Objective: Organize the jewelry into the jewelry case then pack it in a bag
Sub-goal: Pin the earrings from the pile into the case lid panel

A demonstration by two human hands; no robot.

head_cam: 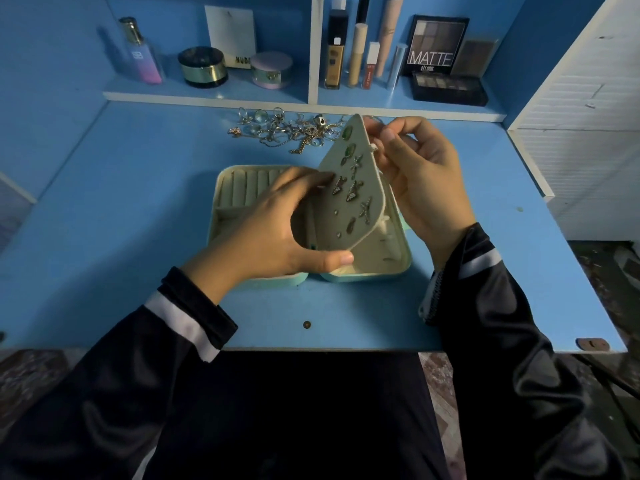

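A pale green jewelry case (242, 188) lies open on the blue desk, its ring rolls showing at the back left. Its cream earring panel (360, 202) is lifted upright in the middle and carries several earrings. My left hand (277, 230) grips the panel, fingers on its front and thumb under its lower edge. My right hand (419, 181) is behind the panel's right edge, thumb and forefinger pinching something small at the back near the top; what it is I cannot make out. A heap of loose rings and chains (287, 128) lies behind the case.
A shelf (304, 100) runs along the back of the desk with a perfume bottle (140, 50), round jars, makeup tubes and eyeshadow palettes (446, 86). A white louvred cabinet (585, 126) stands to the right. The desk's front edge is just before my sleeves.
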